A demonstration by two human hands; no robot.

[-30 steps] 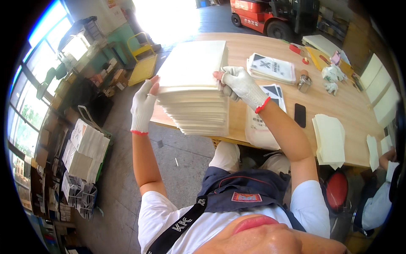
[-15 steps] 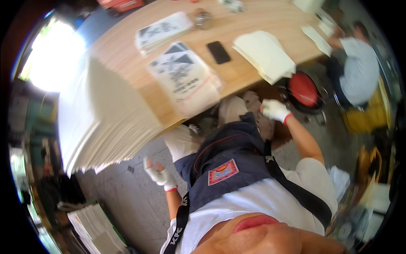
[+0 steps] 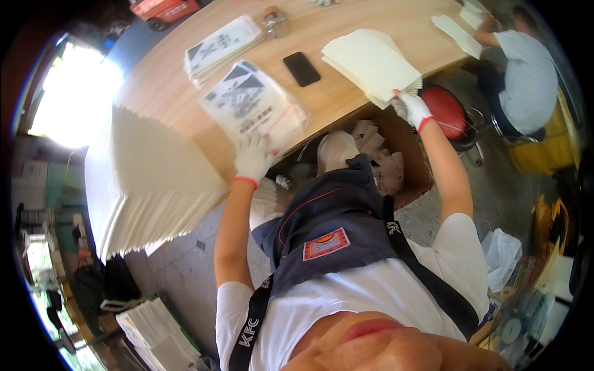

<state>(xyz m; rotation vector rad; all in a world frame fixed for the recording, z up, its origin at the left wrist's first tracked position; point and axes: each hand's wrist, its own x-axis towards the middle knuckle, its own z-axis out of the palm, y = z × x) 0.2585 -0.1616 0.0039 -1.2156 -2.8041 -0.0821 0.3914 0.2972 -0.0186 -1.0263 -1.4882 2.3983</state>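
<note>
- Head view looks down on a wooden table (image 3: 346,93) with the person's two gloved hands spread well apart along its near edge.
- Left hand (image 3: 253,157) lies fingers-down on the near end of a plastic-wrapped bundle of printed sheets (image 3: 250,105); whether it grips or merely presses, I cannot tell.
- Right hand (image 3: 413,108) is pinched on the near right corner of a cream paper stack (image 3: 374,62), which overhangs the table edge above a red stool (image 3: 447,111).
- A tall cream pile (image 3: 148,179) sits at the left end of the table, apart from both hands; a black phone (image 3: 301,68) lies between the bundle and the stack.
- Handling, as a judgement: the loose cream sheets look light and floppy and would fan or slide if lifted by one corner; a hold under the edge with thumb on top seems safer. The wrapped bundle looks heavier and slick in its film, best taken at two opposite sides.
- Against half a second ago, the left hand has risen from below the table to the bundle, and the right has gone from beside the stool to the stack's corner. A second ago both hands held the tall pile.
</note>
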